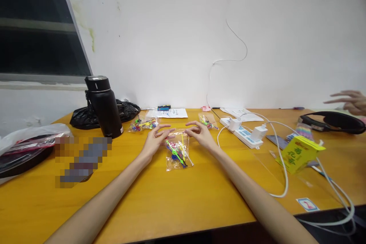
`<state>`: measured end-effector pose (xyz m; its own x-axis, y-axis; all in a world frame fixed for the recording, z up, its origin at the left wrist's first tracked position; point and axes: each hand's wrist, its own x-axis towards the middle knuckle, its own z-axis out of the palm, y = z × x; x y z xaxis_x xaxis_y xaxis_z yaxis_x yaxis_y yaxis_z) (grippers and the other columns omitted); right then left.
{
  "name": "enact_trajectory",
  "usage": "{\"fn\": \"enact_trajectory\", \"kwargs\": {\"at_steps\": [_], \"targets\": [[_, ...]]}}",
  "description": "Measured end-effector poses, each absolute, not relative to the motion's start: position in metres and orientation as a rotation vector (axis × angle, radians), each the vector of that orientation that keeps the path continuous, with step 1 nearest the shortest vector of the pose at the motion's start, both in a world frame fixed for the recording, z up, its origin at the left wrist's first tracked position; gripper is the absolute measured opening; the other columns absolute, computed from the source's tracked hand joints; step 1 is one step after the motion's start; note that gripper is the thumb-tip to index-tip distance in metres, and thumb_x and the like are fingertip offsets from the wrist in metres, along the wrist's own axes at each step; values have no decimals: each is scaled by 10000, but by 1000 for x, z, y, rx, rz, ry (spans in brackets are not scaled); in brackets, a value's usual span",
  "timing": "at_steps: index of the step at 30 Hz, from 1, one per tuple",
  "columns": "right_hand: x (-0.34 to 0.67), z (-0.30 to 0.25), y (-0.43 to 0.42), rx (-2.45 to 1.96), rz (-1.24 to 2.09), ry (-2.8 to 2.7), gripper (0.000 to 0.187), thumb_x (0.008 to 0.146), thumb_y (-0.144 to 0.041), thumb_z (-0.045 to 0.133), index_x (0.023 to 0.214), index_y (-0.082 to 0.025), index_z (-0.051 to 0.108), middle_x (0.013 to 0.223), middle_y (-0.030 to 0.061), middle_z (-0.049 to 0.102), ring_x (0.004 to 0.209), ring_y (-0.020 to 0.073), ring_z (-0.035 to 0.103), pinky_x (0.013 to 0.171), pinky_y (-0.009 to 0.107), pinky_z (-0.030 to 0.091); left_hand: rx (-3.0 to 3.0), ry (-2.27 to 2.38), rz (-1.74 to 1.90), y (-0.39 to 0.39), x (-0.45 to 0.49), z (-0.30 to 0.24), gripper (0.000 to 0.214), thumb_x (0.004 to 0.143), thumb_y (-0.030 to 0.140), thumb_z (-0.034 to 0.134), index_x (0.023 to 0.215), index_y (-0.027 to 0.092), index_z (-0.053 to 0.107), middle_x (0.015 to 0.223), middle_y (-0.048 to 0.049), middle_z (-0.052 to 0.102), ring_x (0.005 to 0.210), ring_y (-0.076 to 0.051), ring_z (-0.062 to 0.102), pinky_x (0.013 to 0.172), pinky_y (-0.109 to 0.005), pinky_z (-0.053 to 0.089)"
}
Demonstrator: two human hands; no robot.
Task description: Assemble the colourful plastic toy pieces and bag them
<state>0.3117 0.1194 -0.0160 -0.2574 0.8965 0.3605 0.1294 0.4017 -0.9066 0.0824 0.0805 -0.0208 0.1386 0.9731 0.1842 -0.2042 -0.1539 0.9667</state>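
Observation:
A small clear plastic bag (178,156) of colourful plastic pieces, green, yellow, red, blue and white among them, lies in front of me on the table. At its upper left corner, my left hand (156,140) has its thumb and fingers closed on the edge. My right hand (200,134) pinches the upper right corner, fingers curled inward. Both index fingers point towards each other above the bag's top edge. Behind my hands are two similar bags, one at the left (144,123) and one at the right (208,121).
A black bottle (104,108) stands at the left beside a black plastic bag (128,110). On the right lie a white power strip (243,135) with cables, a yellow box (300,154) and a black headband-like object (333,122). Another person's hand (350,101) reaches in at far right.

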Motion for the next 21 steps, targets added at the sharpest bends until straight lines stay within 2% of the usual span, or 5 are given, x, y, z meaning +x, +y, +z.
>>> {"fn": "enact_trajectory", "kwargs": {"at_steps": [6, 11, 15, 18, 21], "targets": [[300, -14, 106, -972, 1414, -1592, 577, 802, -497, 760, 1259, -244, 516, 1147, 83, 700, 991, 211, 707, 959, 420, 551, 1145, 947, 1442, 82, 79, -21, 498, 766, 462, 781, 1167, 214, 622, 1287, -155, 693, 981, -287, 752, 624, -263, 586], [294, -21, 100, -923, 1516, -1771, 810, 696, -394, 878, 1364, -246, 445, 1163, 86, 671, 1045, 217, 694, 1004, 424, 523, 1058, 1018, 1568, 83, 76, -16, 517, 741, 438, 786, 1178, 217, 621, 1274, -138, 698, 1005, -267, 742, 596, -228, 559], [291, -29, 104, -895, 1475, -1737, 748, 677, -363, 886, 1298, -237, 489, 1092, 56, 680, 964, 199, 713, 920, 382, 569, 1041, 1029, 1555, 82, 76, -15, 496, 734, 391, 788, 1169, 232, 612, 1226, -112, 720, 1021, -242, 728, 612, -206, 533], [290, -28, 104, -932, 1418, -1696, 684, 675, -360, 881, 1251, -235, 534, 1059, 53, 683, 902, 192, 715, 762, 313, 599, 1053, 1043, 1565, 84, 76, -16, 484, 724, 387, 789, 1156, 243, 627, 1204, -90, 722, 1044, -228, 705, 659, -213, 534], [290, -22, 101, -981, 1381, -1659, 647, 675, -380, 876, 1223, -236, 563, 1050, 63, 698, 871, 198, 716, 647, 272, 590, 1080, 1026, 1585, 88, 76, -21, 446, 746, 418, 766, 1144, 265, 634, 1277, -62, 683, 1093, -207, 668, 720, -215, 535]]}}
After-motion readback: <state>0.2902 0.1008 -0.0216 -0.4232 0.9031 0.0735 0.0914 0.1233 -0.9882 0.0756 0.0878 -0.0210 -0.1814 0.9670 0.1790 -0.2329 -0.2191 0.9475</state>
